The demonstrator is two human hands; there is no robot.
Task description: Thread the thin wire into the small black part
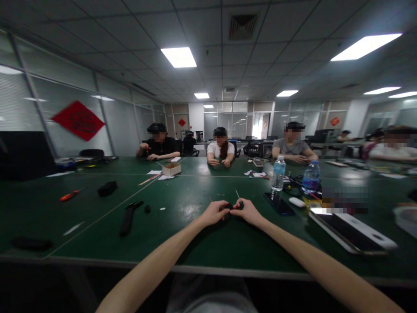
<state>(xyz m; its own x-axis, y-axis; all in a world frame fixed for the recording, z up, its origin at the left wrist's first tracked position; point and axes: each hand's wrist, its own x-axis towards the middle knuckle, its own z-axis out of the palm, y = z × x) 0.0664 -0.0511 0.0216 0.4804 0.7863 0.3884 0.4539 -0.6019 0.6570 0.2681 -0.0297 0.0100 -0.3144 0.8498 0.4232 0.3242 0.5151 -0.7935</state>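
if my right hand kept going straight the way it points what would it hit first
The right hand would most likely meet the small black part at its own fingertips first, then the left hand just beyond, though depth is hard to judge from this view.

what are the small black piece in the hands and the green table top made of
The small black piece looks like matte plastic or rubber, though it is too small to tell. The green table top looks like a smooth rubbery mat, with a soft sheen and visible seams.

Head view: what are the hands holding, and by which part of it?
The left hand and right hand pinch a small dark object between their fingertips; the exact spot is too small to tell.
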